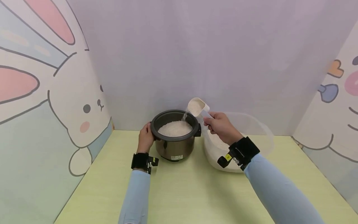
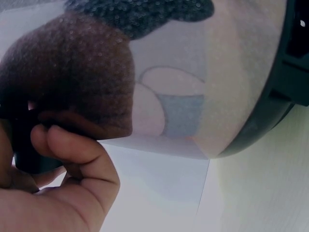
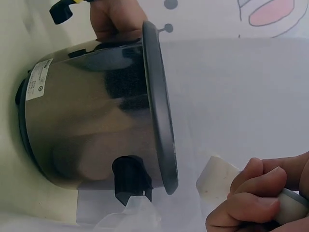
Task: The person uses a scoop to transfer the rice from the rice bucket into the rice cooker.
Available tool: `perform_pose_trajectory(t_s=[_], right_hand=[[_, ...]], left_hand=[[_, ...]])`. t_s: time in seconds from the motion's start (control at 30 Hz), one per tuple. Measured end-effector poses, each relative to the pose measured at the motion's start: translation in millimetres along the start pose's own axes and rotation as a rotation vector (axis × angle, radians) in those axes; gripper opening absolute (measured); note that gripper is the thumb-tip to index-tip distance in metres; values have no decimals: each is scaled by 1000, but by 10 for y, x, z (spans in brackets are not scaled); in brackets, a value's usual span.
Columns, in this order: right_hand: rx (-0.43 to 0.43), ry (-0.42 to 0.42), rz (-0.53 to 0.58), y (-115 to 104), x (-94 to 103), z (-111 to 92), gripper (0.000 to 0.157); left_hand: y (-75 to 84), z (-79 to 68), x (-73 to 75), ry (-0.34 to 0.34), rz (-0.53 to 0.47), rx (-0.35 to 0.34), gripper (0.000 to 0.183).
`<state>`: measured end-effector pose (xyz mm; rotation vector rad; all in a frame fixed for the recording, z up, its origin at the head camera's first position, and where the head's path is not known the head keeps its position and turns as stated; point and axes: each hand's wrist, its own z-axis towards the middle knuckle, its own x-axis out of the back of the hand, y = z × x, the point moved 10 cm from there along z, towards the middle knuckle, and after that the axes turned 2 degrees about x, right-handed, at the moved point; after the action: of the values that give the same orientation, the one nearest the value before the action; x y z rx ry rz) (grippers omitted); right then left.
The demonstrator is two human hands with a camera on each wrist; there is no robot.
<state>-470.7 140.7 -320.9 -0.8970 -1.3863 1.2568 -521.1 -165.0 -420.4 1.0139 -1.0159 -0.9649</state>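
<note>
A dark, brownish metallic rice cooker (image 1: 174, 149) with a black rim stands on the table, lidless, with white rice (image 1: 175, 128) heaped inside. My left hand (image 1: 145, 138) grips its left side handle (image 2: 31, 147), fingers curled round it in the left wrist view. Above the cooker's right rim, my right hand (image 1: 222, 127) holds a white measuring scoop (image 1: 206, 108) by its handle. The scoop tilts left with rice in its cup, and a thin stream of grains falls from its lip into the cooker.
Right of the cooker, partly behind my right hand, sits a translucent plastic bin (image 1: 207, 152) with rice in it; its clear raised edge (image 1: 269, 135) reaches farther right. The pale green table (image 1: 179, 193) ends at a plain back wall (image 1: 179, 62), with cartoon-printed panels at both sides.
</note>
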Motion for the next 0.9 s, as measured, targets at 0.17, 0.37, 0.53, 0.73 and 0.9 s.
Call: perform_pose_trajectory(t_s=[0.17, 0.37, 0.53, 0.73, 0.9], right_hand=[[37, 62, -116, -4, -36, 70, 20], [74, 96, -181, 13, -95, 132, 26], [102, 101, -203, -9, -157, 153, 30], [127, 89, -212, -46, -255, 203, 29], [165, 94, -254, -93, -348, 230, 24]], left_hand=[[2, 0, -3, -3, -12, 2, 42], [-5, 5, -15, -12, -18, 3, 40], [7, -6, -24, -9, -19, 9, 40], [7, 6, -10, -7, -32, 0, 40], [-2, -9, -3, -7, -35, 12, 40]])
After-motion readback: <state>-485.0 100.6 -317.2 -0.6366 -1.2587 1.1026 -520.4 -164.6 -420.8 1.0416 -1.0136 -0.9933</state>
